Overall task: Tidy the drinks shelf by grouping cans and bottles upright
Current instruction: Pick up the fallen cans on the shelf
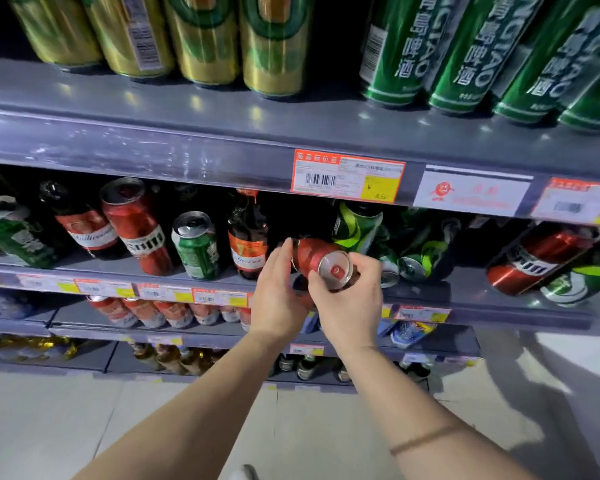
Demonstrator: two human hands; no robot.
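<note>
Grey shop shelving fills my view, and the middle shelf point(465, 292) is only half sorted. On its left side a green can point(196, 245), a brown bottle point(248, 237) and a tall red can point(137, 225) stand roughly upright. To the right, a green and black can point(420, 258) and another red can point(537, 258) lie tipped over. My right hand point(347, 299) curls its fingers point(321, 282) round a small red can point(317, 259) lying on its side at the shelf front; my left hand point(278, 289) rests flat against it, fingers straight. I judge most righting remains.
</note>
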